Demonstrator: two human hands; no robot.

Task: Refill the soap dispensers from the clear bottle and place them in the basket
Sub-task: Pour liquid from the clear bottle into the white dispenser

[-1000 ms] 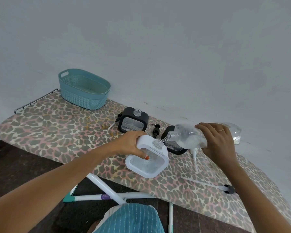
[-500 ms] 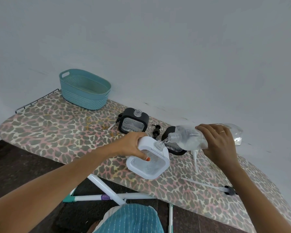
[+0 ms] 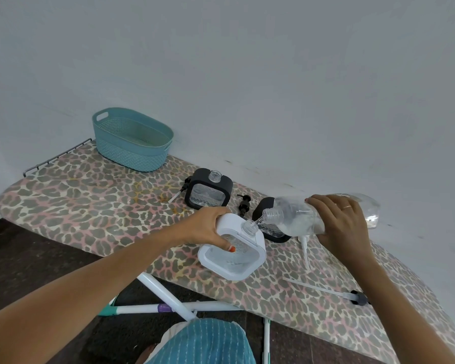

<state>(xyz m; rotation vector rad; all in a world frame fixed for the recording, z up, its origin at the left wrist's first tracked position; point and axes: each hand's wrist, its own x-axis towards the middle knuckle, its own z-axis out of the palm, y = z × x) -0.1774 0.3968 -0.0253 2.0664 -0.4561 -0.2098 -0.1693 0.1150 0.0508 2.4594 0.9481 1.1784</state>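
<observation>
Change over the last second: negligible. The white dispenser [image 3: 234, 261] is in the same spot at the near edge of the board [image 3: 90, 200], tilted as before. The bottle [image 3: 292, 219] lies at the same near-level pitch just right of it, mouth just above and beside the dispenser's open neck. A thin stream runs from mouth to neck, as in both earlier views, so the pour is ongoing, neither starting nor ending. The left grip [image 3: 208, 227] holds the white dispenser by its upper left corner, thumb on the front window. The right grip [image 3: 344, 222] is wrapped round the bottle's mid-body, right of the dispenser. Liquid is pooled along the bottle's lower side and some shows low in the dispenser; no rise in level can be made out. A black dispenser [image 3: 208, 195] stands behind the white one with its neck open. A second black dispenser [image 3: 273, 233] stands just right of the white one, partly hidden by the bottle. A black pump [image 3: 243, 206] lies behind the white dispenser, a white pump [image 3: 304, 245] just right of it, and a third pump [image 3: 357, 298] further right. The basket [image 3: 132, 151] stands well to its left rear. Assessment: first fill is under way, all three dispensers are unpumped, and none is in the basket yet
</observation>
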